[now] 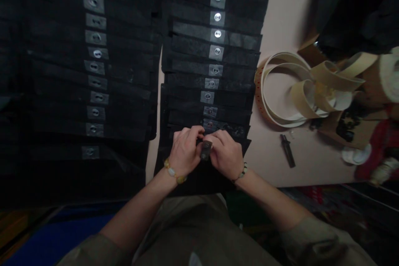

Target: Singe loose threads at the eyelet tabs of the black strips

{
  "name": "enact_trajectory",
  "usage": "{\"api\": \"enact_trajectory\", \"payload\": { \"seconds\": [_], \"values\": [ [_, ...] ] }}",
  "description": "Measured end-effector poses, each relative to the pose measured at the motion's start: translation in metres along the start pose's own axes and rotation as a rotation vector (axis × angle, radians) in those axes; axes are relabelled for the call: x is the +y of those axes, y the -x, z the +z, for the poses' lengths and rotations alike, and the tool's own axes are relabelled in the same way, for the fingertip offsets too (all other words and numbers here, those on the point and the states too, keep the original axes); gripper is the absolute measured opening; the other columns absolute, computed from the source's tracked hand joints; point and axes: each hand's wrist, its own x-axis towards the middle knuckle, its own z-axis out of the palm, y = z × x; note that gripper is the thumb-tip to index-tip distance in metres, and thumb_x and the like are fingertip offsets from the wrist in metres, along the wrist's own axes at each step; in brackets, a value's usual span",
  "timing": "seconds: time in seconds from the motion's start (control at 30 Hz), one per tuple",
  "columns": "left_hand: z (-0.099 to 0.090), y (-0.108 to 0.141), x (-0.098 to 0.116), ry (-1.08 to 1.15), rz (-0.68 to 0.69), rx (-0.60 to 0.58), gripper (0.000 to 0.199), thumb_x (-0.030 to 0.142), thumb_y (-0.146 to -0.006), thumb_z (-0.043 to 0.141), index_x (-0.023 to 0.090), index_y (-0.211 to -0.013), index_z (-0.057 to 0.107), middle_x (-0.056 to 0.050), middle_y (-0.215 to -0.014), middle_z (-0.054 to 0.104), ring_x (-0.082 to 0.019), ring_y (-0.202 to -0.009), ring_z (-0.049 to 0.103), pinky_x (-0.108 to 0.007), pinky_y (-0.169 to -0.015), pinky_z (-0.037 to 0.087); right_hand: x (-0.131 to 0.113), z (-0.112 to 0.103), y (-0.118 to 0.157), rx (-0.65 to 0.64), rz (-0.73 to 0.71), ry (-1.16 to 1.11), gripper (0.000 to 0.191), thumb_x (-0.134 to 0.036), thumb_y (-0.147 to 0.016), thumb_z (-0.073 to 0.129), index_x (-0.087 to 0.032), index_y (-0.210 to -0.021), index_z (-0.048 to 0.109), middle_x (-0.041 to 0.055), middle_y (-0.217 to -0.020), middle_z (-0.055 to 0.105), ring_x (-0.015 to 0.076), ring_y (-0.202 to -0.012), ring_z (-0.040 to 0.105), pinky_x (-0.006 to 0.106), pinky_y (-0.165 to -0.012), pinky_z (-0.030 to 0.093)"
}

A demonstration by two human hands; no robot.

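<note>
My left hand (186,149) and my right hand (227,153) are together over the near end of the right-hand row of overlapping black pieces (237,79). Both have their fingers curled in. Between them a short dark tool end (205,150) sticks up toward me, against the fingers of my right hand. Its lower part is hidden, so its kind does not show. My left fingers pinch at the black material beside it; what is in them is hidden. Just beyond my fingertips lies a small grey patch (210,124) with a round metal fitting.
Another row of black pieces (124,79) with similar fittings lies at left. On the pale table (264,162), coiled beige strips (282,120) and a dark hand tool (287,151) are at right. A cardboard box (346,129) and a white roll (357,153) stand farther right.
</note>
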Motion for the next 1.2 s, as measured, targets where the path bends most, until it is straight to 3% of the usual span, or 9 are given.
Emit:
{"api": "enact_trajectory", "payload": {
  "seconds": [0.13, 0.3, 0.43, 0.63, 0.93, 1.2],
  "values": [
    [0.004, 0.001, -0.001, 0.019, 0.001, 0.035, 0.027, 0.014, -0.085, 0.065, 0.023, -0.108, 0.053, -0.002, -0.097, 0.07, -0.021, -0.094, 0.063, -0.037, -0.084, 0.042, 0.005, 0.0, 0.01, 0.288, 0.005, -0.29, 0.023, -0.016, -0.091, 0.061, -0.027, -0.112, 0.059, 0.004, -0.1, 0.073, 0.0198, -0.094, 0.071, 0.037, -0.081, 0.061],
    [0.002, 0.004, 0.001, 0.037, -0.004, 0.049, 0.024, 0.013, -0.087, 0.064, 0.022, -0.107, 0.054, -0.001, -0.096, 0.07, -0.02, -0.092, 0.063, -0.035, -0.084, 0.042, 0.015, 0.012, 0.02, 0.294, 0.012, -0.311, 0.026, -0.009, -0.086, 0.066, -0.025, -0.107, 0.062, 0.0041, -0.099, 0.075, 0.0197, -0.093, 0.074, 0.035, -0.079, 0.063],
    [0.0, -0.004, 0.01, -0.078, 0.016, 0.111, 0.018, 0.021, -0.095, 0.057, 0.022, -0.112, 0.06, -0.003, -0.096, 0.071, -0.02, -0.088, 0.062, -0.035, -0.078, 0.04, 0.027, 0.011, 0.006, 0.427, 0.036, -0.478, 0.032, -0.006, -0.084, 0.065, -0.025, -0.109, 0.06, 0.004, -0.099, 0.072, 0.0206, -0.093, 0.073, 0.039, -0.079, 0.063],
    [0.007, -0.027, 0.011, -0.177, 0.059, 0.254, 0.014, 0.031, -0.094, 0.062, 0.026, -0.101, 0.073, -0.001, -0.085, 0.071, -0.02, -0.083, 0.059, -0.037, -0.077, 0.035, 0.05, 0.012, -0.015, 0.346, -0.053, -0.451, 0.027, -0.008, -0.085, 0.064, -0.026, -0.105, 0.06, 0.0039, -0.095, 0.071, 0.0198, -0.087, 0.071, 0.037, -0.073, 0.062],
    [0.006, -0.031, 0.008, -0.084, 0.026, 0.265, 0.012, 0.03, -0.093, 0.065, 0.024, -0.096, 0.075, 0.0, -0.082, 0.072, -0.017, -0.081, 0.06, -0.036, -0.077, 0.035, 0.048, 0.017, -0.012, 0.348, -0.022, -0.447, 0.031, -0.005, -0.084, 0.064, -0.025, -0.107, 0.06, 0.0043, -0.096, 0.071, 0.0202, -0.091, 0.071, 0.037, -0.075, 0.062],
    [0.006, -0.034, 0.009, -0.059, -0.058, 0.218, 0.009, 0.026, -0.09, 0.068, 0.023, -0.097, 0.071, -0.001, -0.087, 0.073, -0.02, -0.084, 0.061, -0.037, -0.076, 0.036, 0.04, 0.008, -0.022, 0.169, -0.055, -0.157, 0.025, -0.008, -0.086, 0.063, -0.023, -0.106, 0.059, 0.0055, -0.097, 0.071, 0.0188, -0.092, 0.069, 0.032, -0.077, 0.058]
  ]
}}
